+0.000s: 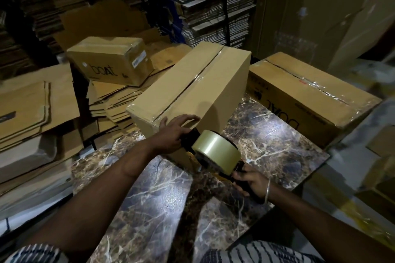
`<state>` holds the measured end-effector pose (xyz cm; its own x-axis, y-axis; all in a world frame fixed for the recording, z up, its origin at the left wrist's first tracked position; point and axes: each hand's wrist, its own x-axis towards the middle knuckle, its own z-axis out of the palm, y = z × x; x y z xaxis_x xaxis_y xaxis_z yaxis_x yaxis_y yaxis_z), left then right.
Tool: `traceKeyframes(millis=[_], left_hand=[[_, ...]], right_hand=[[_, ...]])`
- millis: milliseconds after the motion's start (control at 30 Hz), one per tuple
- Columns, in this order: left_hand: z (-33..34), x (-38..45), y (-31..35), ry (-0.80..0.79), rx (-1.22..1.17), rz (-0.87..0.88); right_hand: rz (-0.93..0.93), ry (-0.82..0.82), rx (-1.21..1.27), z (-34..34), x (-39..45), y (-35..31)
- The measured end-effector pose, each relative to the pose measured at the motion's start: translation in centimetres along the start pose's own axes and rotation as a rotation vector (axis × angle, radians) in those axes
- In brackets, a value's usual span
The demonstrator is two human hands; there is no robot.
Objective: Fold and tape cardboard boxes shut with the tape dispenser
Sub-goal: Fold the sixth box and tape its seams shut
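The right hand (pixel 249 180) has its grip clamped round the black handle of the tape dispenser (pixel 215 152), fingers curled about it, a thin bangle (pixel 267 193) on the wrist. The dispenser carries a fat roll of clear tape and its front end sits against the near end face of the long cardboard box (pixel 190 92), low on that face. The left hand (pixel 176 130) lies on the same near end of the box, fingers spread and fairly straight over the top edge, its grip apart and pressing rather than clutching; its heel touches the black front of the dispenser. The box lies on the marble counter (pixel 277 143), running away from the person, its top seam already covered by a strip of clear tape. Just beside it on the right lies a second taped box (pixel 310 100), its seam tape wrinkled. Behind on the left a smaller taped box (pixel 111 60) printed with a logo rests tilted on a heap of flattened cartons (pixel 36 104). Tall stacks of flat cardboard (pixel 213 0) fill the dark background. Striped sleeves show at the bottom edge
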<state>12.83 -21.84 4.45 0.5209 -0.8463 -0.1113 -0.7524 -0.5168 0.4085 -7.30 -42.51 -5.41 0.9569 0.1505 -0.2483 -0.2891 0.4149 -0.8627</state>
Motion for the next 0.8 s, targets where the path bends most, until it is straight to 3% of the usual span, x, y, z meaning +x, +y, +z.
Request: traceKeyframes(millis=[133,400,600,800], left_hand=[[-0.3,0.1,-0.2,-0.016,-0.011,-0.004],[0.5,0.3,0.1,0.047,0.092,-0.029],[-0.1,1.8,1.1,0.043,0.384,0.024],[-1.7,3.2,2.3,-0.158,0.567,-0.020]], right_hand=[[0.010,0.036,0.022,-0.9,0.2,-0.2],[-0.038,0.313,0.073,-3.9,-1.8,0.9],[-0.084,0.331,0.130,-4.5,-1.8,0.6],[-0.057,0.317,0.151,-4.6,-1.0,-0.2]])
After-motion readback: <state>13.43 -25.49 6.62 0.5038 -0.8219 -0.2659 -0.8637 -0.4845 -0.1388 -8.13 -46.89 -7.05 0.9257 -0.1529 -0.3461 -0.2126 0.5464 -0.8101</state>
